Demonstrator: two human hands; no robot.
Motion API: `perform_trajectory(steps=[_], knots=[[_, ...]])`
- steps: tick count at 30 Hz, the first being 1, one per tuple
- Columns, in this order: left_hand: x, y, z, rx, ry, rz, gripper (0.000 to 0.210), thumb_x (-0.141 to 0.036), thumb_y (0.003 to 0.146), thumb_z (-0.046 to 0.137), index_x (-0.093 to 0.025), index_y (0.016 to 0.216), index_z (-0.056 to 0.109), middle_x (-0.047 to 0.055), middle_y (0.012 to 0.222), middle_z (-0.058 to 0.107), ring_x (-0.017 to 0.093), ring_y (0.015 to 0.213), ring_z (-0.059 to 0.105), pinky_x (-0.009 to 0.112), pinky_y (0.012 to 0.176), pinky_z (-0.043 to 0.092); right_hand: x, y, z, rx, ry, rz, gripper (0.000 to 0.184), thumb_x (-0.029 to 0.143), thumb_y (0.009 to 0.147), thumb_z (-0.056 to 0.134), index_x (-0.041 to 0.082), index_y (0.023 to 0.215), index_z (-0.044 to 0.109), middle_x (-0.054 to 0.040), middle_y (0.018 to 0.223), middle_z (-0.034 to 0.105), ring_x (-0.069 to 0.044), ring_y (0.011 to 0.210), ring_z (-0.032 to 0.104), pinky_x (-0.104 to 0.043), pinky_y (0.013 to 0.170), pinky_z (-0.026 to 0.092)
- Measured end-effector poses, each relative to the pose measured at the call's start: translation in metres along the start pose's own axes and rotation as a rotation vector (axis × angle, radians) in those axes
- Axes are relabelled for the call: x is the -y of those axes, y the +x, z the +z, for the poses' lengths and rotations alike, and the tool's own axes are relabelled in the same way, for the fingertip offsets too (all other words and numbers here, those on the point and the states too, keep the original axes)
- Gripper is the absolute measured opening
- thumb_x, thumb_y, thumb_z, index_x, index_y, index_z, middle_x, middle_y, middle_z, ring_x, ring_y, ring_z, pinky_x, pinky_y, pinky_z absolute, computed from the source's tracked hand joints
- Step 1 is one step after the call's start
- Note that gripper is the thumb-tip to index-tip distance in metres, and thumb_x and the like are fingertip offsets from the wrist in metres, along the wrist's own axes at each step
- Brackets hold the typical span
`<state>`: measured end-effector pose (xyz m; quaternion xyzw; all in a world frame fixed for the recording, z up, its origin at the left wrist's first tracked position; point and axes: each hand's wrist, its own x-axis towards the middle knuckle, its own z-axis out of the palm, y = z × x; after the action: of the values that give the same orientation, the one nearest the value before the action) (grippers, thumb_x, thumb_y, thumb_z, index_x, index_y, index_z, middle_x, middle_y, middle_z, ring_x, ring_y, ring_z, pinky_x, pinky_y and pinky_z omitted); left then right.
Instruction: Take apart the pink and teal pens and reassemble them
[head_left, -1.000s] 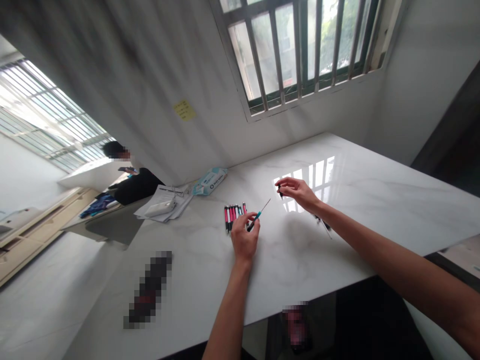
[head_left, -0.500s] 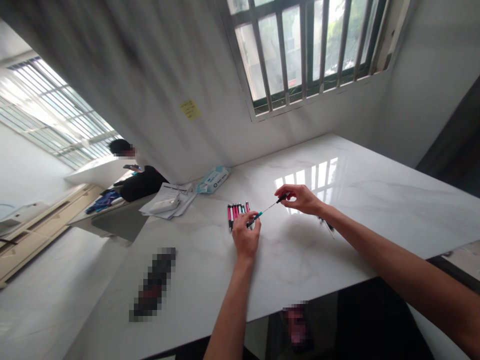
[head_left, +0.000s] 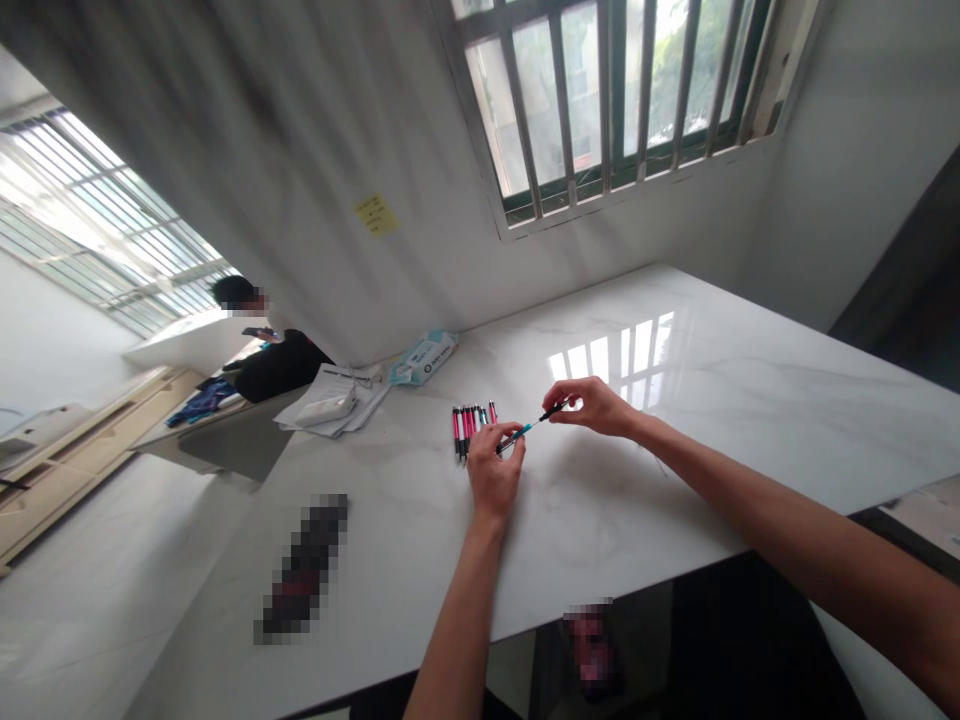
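My left hand (head_left: 495, 478) is closed around a teal pen barrel (head_left: 523, 432), which points up to the right. In my right hand (head_left: 598, 406), the fingertips pinch a black pen section (head_left: 553, 411). A thin refill runs in line between the two parts, and a short length of it shows in the gap. Just behind my left hand lies a row of several pens (head_left: 462, 425), mostly pink and black, partly hidden by my fingers. Near my right forearm a thin pale piece (head_left: 661, 466) lies on the table, mostly covered by the arm.
The white marbled table (head_left: 600, 540) spreads under both hands. At the back left are a wipes packet (head_left: 426, 358) and papers (head_left: 345, 415). A blurred dark object (head_left: 306, 570) lies at the left. A person (head_left: 281, 360) sits beyond, holding a phone. A barred window is above.
My right hand has moved left and slightly down towards my left hand, bringing the black section closer to the teal barrel. Less of the refill shows between them.
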<state>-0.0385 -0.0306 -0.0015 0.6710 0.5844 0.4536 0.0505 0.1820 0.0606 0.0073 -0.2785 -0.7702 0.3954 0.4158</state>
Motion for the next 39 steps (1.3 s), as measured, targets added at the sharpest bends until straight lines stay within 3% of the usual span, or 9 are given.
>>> perform_trajectory(steps=[6, 12, 18, 23, 28, 33, 36, 39], knots=[[-0.002, 0.000, 0.001, 0.067, -0.034, 0.039, 0.014, -0.017, 0.088, 0.069, -0.026, 0.097, 0.076, 0.002, 0.096, 0.072, 0.021, 0.092, 0.065, 0.035, 0.088, 0.051, 0.001, -0.001, 0.008, 0.041, 0.027, 0.024, 0.016, 0.035, 0.081, 0.079, 0.022, 0.090, 0.077, -0.0029, 0.090, 0.079, -0.020, 0.086, 0.071, -0.034, 0.080, 0.050], [-0.002, -0.001, 0.002, 0.088, -0.009, 0.066, 0.013, -0.018, 0.087, 0.070, -0.027, 0.095, 0.076, 0.002, 0.093, 0.072, 0.022, 0.091, 0.065, 0.035, 0.087, 0.050, -0.001, -0.001, 0.008, 0.091, -0.020, 0.142, 0.025, 0.043, 0.090, 0.070, 0.019, 0.087, 0.077, -0.0032, 0.074, 0.075, -0.016, 0.067, 0.066, -0.029, 0.066, 0.047], [0.000, 0.000, 0.003, 0.060, -0.045, 0.043, 0.013, -0.018, 0.088, 0.070, -0.026, 0.096, 0.076, 0.002, 0.094, 0.073, 0.021, 0.092, 0.066, 0.035, 0.087, 0.051, 0.000, -0.002, -0.007, 0.168, -0.058, 0.104, 0.034, 0.041, 0.084, 0.077, 0.021, 0.111, 0.075, -0.0059, 0.091, 0.077, -0.017, 0.076, 0.067, -0.029, 0.071, 0.052], [0.001, -0.001, 0.003, 0.058, -0.042, 0.043, 0.013, -0.017, 0.087, 0.071, -0.026, 0.095, 0.076, 0.002, 0.092, 0.072, 0.021, 0.091, 0.066, 0.035, 0.086, 0.051, -0.003, -0.002, -0.007, 0.145, -0.010, 0.106, 0.023, 0.038, 0.086, 0.073, 0.020, 0.100, 0.077, -0.0044, 0.086, 0.076, -0.016, 0.073, 0.066, -0.029, 0.068, 0.050], [-0.001, 0.000, 0.002, 0.073, -0.032, 0.060, 0.013, -0.017, 0.087, 0.071, -0.026, 0.095, 0.076, 0.002, 0.093, 0.073, 0.021, 0.091, 0.066, 0.035, 0.088, 0.050, -0.002, -0.002, -0.005, 0.164, -0.133, 0.206, 0.034, 0.047, 0.095, 0.063, 0.018, 0.085, 0.078, -0.0028, 0.069, 0.073, -0.012, 0.056, 0.054, -0.027, 0.057, 0.040], [-0.001, 0.000, 0.003, 0.056, -0.035, 0.057, 0.012, -0.017, 0.088, 0.070, -0.026, 0.095, 0.076, 0.003, 0.092, 0.073, 0.022, 0.093, 0.067, 0.036, 0.088, 0.051, 0.000, -0.001, -0.013, 0.180, -0.070, 0.146, 0.033, 0.045, 0.086, 0.074, 0.020, 0.108, 0.075, -0.0039, 0.081, 0.076, -0.016, 0.071, 0.065, -0.028, 0.068, 0.048], [0.002, 0.000, 0.004, 0.055, -0.041, 0.044, 0.016, -0.019, 0.088, 0.071, -0.026, 0.101, 0.076, 0.003, 0.094, 0.073, 0.023, 0.093, 0.067, 0.037, 0.089, 0.052, 0.000, -0.001, -0.014, 0.163, -0.066, 0.142, 0.025, 0.043, 0.087, 0.071, 0.019, 0.096, 0.076, -0.0039, 0.080, 0.076, -0.016, 0.071, 0.065, -0.028, 0.068, 0.047], [0.004, 0.000, 0.003, 0.074, -0.030, 0.037, 0.023, -0.020, 0.089, 0.071, -0.027, 0.111, 0.076, 0.004, 0.096, 0.074, 0.023, 0.095, 0.068, 0.039, 0.092, 0.052, 0.001, -0.001, -0.012, 0.158, -0.144, 0.197, 0.031, 0.045, 0.093, 0.064, 0.019, 0.083, 0.075, -0.0029, 0.071, 0.073, -0.014, 0.060, 0.058, -0.027, 0.060, 0.041]])
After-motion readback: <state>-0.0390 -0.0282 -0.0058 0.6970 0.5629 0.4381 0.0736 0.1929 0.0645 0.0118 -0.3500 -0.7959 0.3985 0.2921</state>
